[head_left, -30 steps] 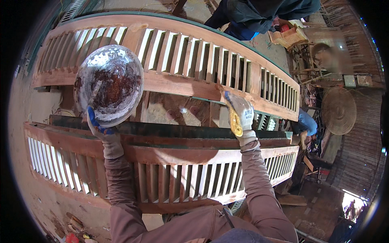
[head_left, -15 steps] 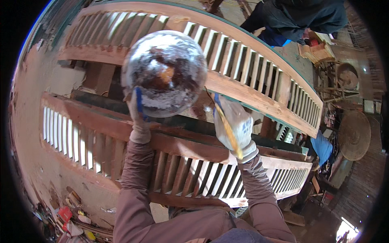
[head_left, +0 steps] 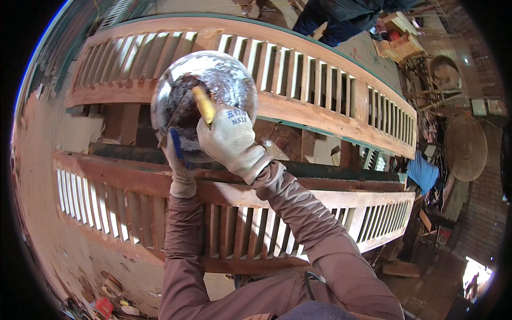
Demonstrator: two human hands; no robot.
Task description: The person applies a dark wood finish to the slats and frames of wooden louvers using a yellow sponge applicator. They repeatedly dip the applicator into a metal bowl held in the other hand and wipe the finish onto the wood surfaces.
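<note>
From the head view, the left hand [head_left: 180, 169], in a pale work glove with a blue-edged finger, cups the underside of a shiny metal bowl [head_left: 204, 101] and holds it up in front of the chest, tilted so its stained, reddish-brown inside faces the camera. The right hand [head_left: 230, 140], gloved in white, has its grip closed round the yellow handle of a brush [head_left: 203, 105] whose working end reaches down into the bowl; the bristles themselves are lost against the dark contents, so how deep they sit cannot be told. Both grips are thus fully closed, one on the bowl's rim and base, the other on the handle. Below and beyond the bowl lie two long curved wooden railing panels [head_left: 341, 96] with rows of slats, the nearer one [head_left: 133, 186] just under the forearms and already darker in tone than parts of the farther one. Another person's dark sleeve [head_left: 346, 13] shows at the top edge, well apart. The step in hand looks like loading or stirring the brush in the bowl. The next move would seem to call for lifting the brush clear without dripping, keeping the bowl level, and bringing the bristles down to the slats.
</note>
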